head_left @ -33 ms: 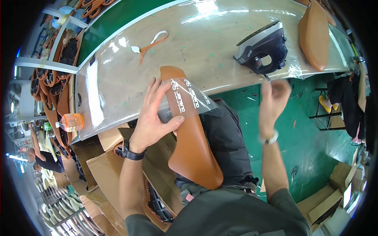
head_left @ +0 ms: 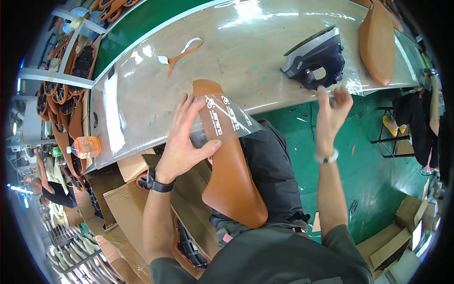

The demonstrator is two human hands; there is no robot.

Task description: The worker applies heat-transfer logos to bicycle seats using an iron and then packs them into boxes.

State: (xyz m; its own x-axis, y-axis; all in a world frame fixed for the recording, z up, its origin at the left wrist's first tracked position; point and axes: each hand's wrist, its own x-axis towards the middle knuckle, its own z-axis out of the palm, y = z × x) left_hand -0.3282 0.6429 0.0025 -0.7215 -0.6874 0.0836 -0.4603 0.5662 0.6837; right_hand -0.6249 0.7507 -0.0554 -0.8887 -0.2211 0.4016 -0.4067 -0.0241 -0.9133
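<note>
A tan, saddle-shaped seat [head_left: 231, 175] lies tilted across my lap, its narrow end up by the table edge. Clear plastic film with white print [head_left: 231, 118] is over its upper part. My left hand [head_left: 184, 137] grips the seat's left side through the film, thumb on top; some fingertips are hidden. My right hand [head_left: 334, 106] is in the air off the table edge, thumb raised and fingers loosely bent apart, with nothing visible in it. Just beyond it, a dark clothes iron [head_left: 317, 61] rests on the table.
The table [head_left: 236, 75] has a clear cover and holds a tan strap [head_left: 177, 60] and another tan seat [head_left: 377, 45] at far right. An orange bottle [head_left: 87, 147] stands at the left edge. Cardboard boxes [head_left: 127, 203] are beside me; a person [head_left: 54, 189] is at far left.
My right hand has shifted slightly up and to the right, toward the iron, and its fingers look a little more spread. My left hand and the seat stay put.
</note>
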